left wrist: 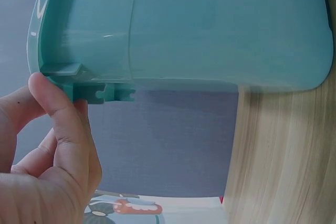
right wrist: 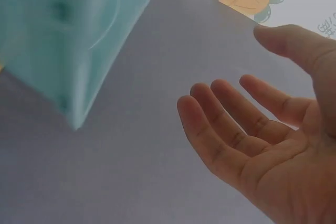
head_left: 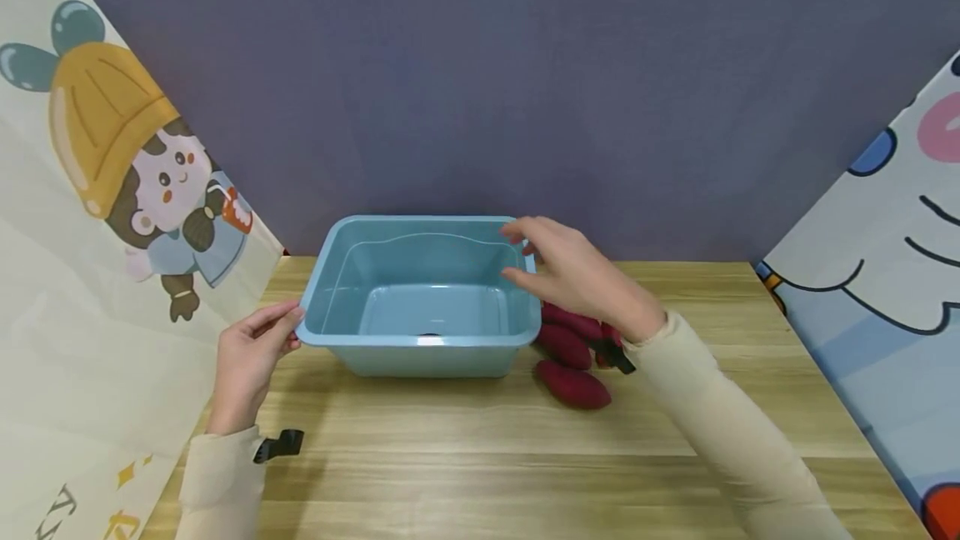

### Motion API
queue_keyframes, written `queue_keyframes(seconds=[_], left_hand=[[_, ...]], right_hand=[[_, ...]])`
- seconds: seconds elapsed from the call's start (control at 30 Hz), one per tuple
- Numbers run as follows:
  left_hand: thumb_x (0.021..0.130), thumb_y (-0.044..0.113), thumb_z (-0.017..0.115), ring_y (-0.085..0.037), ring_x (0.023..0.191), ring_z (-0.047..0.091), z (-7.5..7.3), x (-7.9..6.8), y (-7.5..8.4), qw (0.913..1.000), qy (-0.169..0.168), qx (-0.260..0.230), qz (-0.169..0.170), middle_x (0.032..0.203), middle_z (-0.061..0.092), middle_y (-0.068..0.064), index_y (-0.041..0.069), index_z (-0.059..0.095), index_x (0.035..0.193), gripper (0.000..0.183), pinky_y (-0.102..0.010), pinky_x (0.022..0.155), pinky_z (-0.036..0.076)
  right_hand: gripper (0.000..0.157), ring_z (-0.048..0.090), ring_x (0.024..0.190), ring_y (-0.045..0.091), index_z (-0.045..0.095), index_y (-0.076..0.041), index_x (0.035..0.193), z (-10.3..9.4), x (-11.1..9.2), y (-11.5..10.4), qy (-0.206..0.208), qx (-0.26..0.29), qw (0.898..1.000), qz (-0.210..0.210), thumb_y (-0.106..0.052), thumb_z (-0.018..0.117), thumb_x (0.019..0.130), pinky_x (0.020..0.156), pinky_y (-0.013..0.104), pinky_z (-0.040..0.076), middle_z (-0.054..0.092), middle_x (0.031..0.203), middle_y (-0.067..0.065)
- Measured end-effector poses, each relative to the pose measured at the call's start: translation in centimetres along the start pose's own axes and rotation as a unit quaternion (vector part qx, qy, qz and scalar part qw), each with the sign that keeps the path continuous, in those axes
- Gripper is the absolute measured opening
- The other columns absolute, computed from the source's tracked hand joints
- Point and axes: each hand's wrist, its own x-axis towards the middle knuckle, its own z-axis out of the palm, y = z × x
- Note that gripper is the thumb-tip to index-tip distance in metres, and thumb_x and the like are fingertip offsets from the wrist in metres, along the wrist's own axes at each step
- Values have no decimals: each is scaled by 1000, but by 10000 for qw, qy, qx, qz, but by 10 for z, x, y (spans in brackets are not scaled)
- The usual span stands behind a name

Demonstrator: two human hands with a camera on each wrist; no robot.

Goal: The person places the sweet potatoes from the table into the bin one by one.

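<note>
A light blue plastic basin [head_left: 431, 361] stands on the wooden table, and its inside looks bare apart from a small dark spot behind the front rim. My left hand [head_left: 255, 352] pinches the left rim near the front corner. The left wrist view shows the thumb [left wrist: 50, 95] on the rim and fingers below it. Above the right rim is my right hand [head_left: 566, 269], fingers spread and holding nothing. In the right wrist view its fingers [right wrist: 226, 148] are apart from the basin. Several purple-red sweet potatoes [head_left: 573, 386] lie beside the basin's right end, partly hidden by my right arm.
Behind the table [head_left: 450, 473] rises a dark grey-blue cloth wall [head_left: 450, 90]. A white cartoon-print panel [head_left: 45, 215] borders the left side, another printed panel [head_left: 885, 290] the right. Some red item [head_left: 609, 336] shows partly under my right wrist.
</note>
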Motion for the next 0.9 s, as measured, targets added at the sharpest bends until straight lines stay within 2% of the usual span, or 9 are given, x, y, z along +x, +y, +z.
queue_keyframes(seconds=[0.1,0.23,0.37,0.47,0.57,0.7,0.9], left_hand=[[88,18,79,-9,67,64,-1,-1,-1,10000,-5,-47,-13,93,69,-2,-7,69,117,39,-19,62,57],[88,18,80,-9,66,64,-2,-2,-1,10000,-18,-82,-43,91,70,-2,-7,70,116,39,-19,61,57],[89,18,79,-9,66,64,-3,-3,0,9999,-45,-135,-56,91,70,-2,-5,71,116,37,-19,61,57],[89,18,79,-9,68,65,-3,-4,1,9998,-73,-159,-66,92,70,-1,-5,70,118,38,-19,63,57],[89,20,79,-9,71,66,-3,-4,2,9999,-104,-96,-75,95,70,-1,-5,69,120,41,-20,64,57],[88,21,79,-10,72,67,-1,-3,1,9999,-54,-26,-141,96,70,0,-4,69,121,43,-20,65,58],[88,20,79,-11,70,66,0,-3,0,9998,45,-73,-203,95,70,-1,-4,69,120,41,-21,64,58]], right_hand=[[45,62,95,14,58,-5,131,1,-30,7,243,-89,9997,-1,-20,76,92,78,32,56,63,117,5],[46,62,95,12,60,-7,130,10,-68,19,528,-98,9983,215,-18,79,89,77,32,56,63,113,2],[46,64,93,13,61,-7,126,28,-103,33,883,-144,9957,235,-13,82,85,74,31,57,64,112,1],[47,64,93,15,61,-6,125,44,-125,43,946,66,9950,320,-10,82,84,69,27,57,64,112,2],[47,63,96,15,60,-7,126,59,-144,52,860,277,9937,659,-10,82,85,72,28,57,63,114,1],[47,63,97,19,60,-6,126,79,-165,67,838,506,9897,1042,-9,82,85,79,36,59,63,115,6],[47,66,93,34,62,3,119,108,-186,88,999,691,9865,1095,-1,85,78,73,41,60,65,110,17]])
